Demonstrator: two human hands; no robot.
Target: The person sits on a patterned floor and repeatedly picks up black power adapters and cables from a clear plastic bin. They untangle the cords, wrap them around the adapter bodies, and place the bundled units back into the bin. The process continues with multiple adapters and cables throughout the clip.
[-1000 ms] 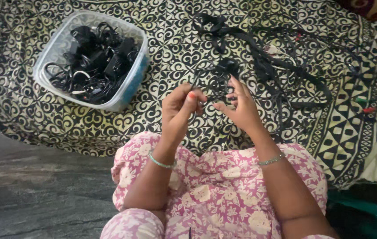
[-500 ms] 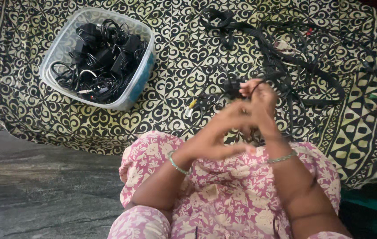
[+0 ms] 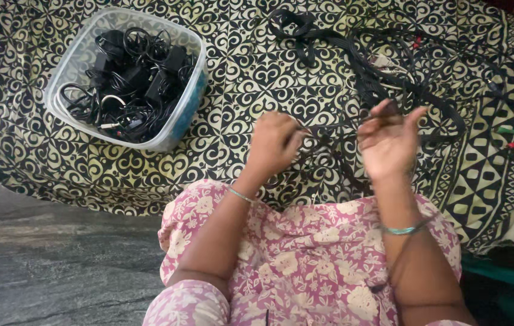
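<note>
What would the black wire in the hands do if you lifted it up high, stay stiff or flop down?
Probably flop: the thin black wire already sags and loops between the left hand and right hand. It looks light, being so thin. It might also snag, since it runs into the tangled cable pile.

You hold one thin black cable (image 3: 329, 128), and it is stretched almost level between your left hand (image 3: 274, 143) and your right hand (image 3: 388, 140), just in front of the pile of black cables (image 3: 390, 66). From this stretched part, some loose loops of it hang down. They are partly blurred, so its ends cannot be seen.
</note>
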